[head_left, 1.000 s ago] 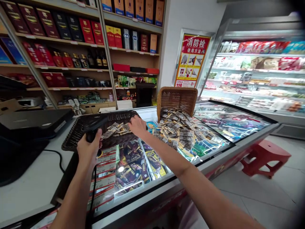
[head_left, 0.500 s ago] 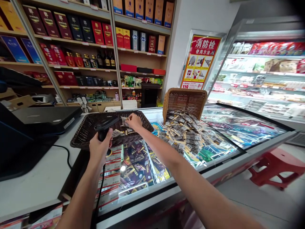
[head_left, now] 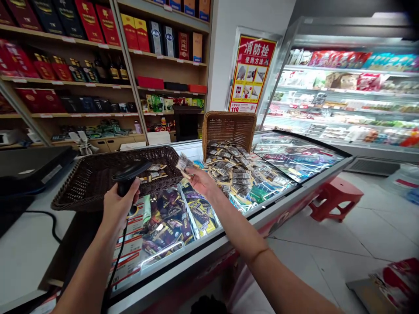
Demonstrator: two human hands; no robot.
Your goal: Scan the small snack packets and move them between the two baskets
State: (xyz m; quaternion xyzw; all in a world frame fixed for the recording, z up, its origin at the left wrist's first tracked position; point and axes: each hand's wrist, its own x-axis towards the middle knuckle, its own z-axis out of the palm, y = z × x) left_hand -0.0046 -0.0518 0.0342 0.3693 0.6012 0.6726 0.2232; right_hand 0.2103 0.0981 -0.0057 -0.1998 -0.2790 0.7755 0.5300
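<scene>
My left hand (head_left: pixel 119 203) is closed round the handle of a black corded barcode scanner (head_left: pixel 131 171), held over the near side of a dark wicker basket (head_left: pixel 94 168). A few small packets (head_left: pixel 153 172) lie in that basket. Between the fingertips of my right hand (head_left: pixel 201 181) is a small snack packet (head_left: pixel 184 164), raised beside the basket's right end with its printed label showing. Just beyond that hand, a heap of similar packets (head_left: pixel 229 168) spills from a tipped brown wicker basket (head_left: pixel 229 131) onto the freezer's glass top.
The chest freezer (head_left: pixel 196 244) runs under both baskets, with bagged goods beneath its glass. A white counter (head_left: pixel 29 244) with dark equipment is at left. A red stool (head_left: pixel 337 196) stands on the floor at right. Shelves of boxes and a refrigerated display (head_left: pixel 343 96) line the back.
The packet in my right hand has come out from over the dark basket to its right end, towards the heap. My view has turned right. The left hand still grips the scanner.
</scene>
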